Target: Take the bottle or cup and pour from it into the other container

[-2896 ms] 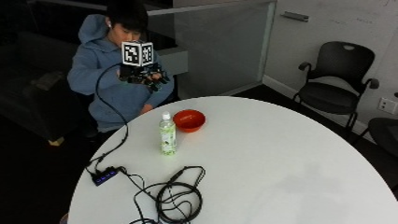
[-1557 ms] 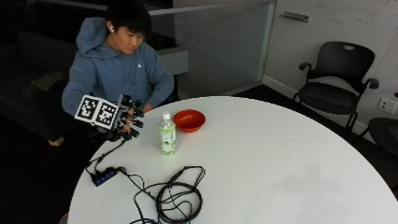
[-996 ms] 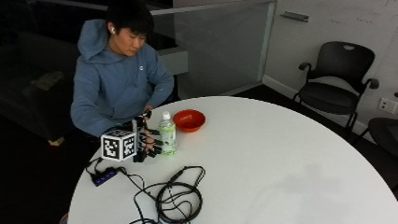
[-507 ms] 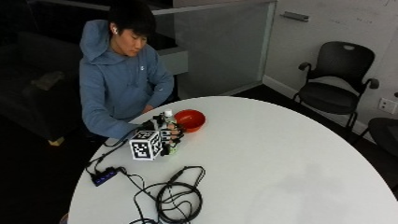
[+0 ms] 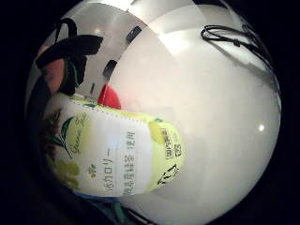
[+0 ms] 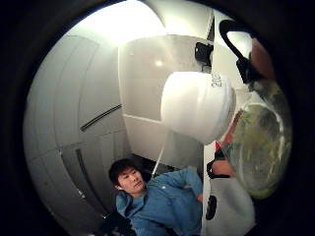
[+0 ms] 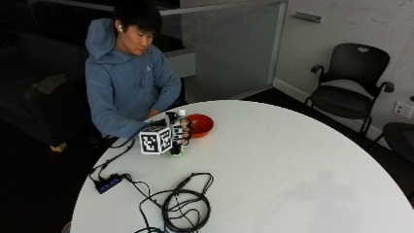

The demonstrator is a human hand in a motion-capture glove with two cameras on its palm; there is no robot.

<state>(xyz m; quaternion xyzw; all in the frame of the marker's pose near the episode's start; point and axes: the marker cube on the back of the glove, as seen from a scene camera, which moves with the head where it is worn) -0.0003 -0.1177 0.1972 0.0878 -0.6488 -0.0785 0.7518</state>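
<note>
A large round white surface (image 7: 291, 170) fills most of the scene, as seen from the outside view. A person in a blue hooded top (image 7: 123, 92) is seated at its far-left edge. Behind the surface, a glass partition and a black office chair (image 7: 353, 92) are seen, well apart from the task's things.

On the near-left part of the surface, a coil of black cable (image 7: 184, 208) is laid, well apart from the bottle.

An orange-red bowl (image 7: 199, 124) is placed on the surface near the person, upright and just beside the bottle. In the little finger side palm view, a small part of the bowl (image 5: 108, 97) is seen past the bottle's label.

The bottle (image 7: 178, 138) is stood upright on the surface between the person and the cable coil, with its white cap at the top. In the little finger side palm view, its white and yellow-green label (image 5: 112, 157) fills much of the frame, and in the thumb side palm view the white cap (image 6: 197, 105) and the clear body with greenish liquid (image 6: 258, 142) are seen close to the palm.

The gloved right hand (image 7: 173, 135) is wrapped around the bottle's body from the left, fingers curled about it. Whether the bottle's base is touching the surface cannot be told.
</note>
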